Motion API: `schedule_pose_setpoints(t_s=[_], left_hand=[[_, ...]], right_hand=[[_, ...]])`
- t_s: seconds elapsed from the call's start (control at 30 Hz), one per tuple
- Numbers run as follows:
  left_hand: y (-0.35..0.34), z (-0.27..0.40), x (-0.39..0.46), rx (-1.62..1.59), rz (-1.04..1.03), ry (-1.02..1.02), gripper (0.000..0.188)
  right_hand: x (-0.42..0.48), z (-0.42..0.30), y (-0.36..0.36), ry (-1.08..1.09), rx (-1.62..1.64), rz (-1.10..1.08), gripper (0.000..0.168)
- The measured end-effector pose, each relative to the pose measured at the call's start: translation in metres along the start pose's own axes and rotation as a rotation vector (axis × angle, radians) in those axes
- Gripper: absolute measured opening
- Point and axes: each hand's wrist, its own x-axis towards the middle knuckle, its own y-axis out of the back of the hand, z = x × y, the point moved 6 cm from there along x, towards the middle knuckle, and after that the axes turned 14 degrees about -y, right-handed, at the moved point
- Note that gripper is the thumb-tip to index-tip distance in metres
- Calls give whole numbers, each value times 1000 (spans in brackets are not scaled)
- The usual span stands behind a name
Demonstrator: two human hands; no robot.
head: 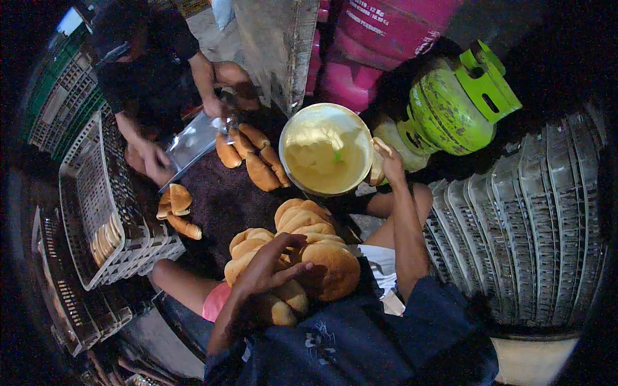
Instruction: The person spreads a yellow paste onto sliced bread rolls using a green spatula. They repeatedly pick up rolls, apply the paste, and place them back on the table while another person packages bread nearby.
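My left hand [275, 265] rests with its fingers apart on a heap of round bread buns [328, 270] that lies in front of my body. At the right rim of a white bucket [369, 144], my right hand [390, 161] holds a piece of bread [379, 166]; the fingers are partly hidden. Inside the bucket is a pale yellow cream [314, 164], with a small green spot on it. Longer browned rolls [260, 171] lie left of the bucket on a dark surface, and several bread pieces [179, 200] lie farther left.
Another person [159, 62] sits at the upper left, handling a clear plastic bag [193, 142]. A plastic crate [116, 227] at the left holds bread slices. Stacked grey crates [521, 222] stand at the right, beneath a green gas cylinder [454, 106]. Pink sacks [367, 43] stand behind the bucket.
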Motion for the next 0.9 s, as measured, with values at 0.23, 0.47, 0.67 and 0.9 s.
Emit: schedule_pose_setpoints(t_s=[0.23,0.47,0.67,0.9], left_hand=[[12,-24,1,-445,109,187,58],[38,-37,42,-840,605,154,93],[46,-48,34,-1111,987,38,87],[56,-71,19,-1116,1070,-112,70]], right_hand=[[-93,-76,16,-77,586,-169,43],[-189,-133,-78,-264,1149,-684,53],[-246,-185,-142,684,-170,-680,79],[-169,-185,-149,487,62,-1094,69]])
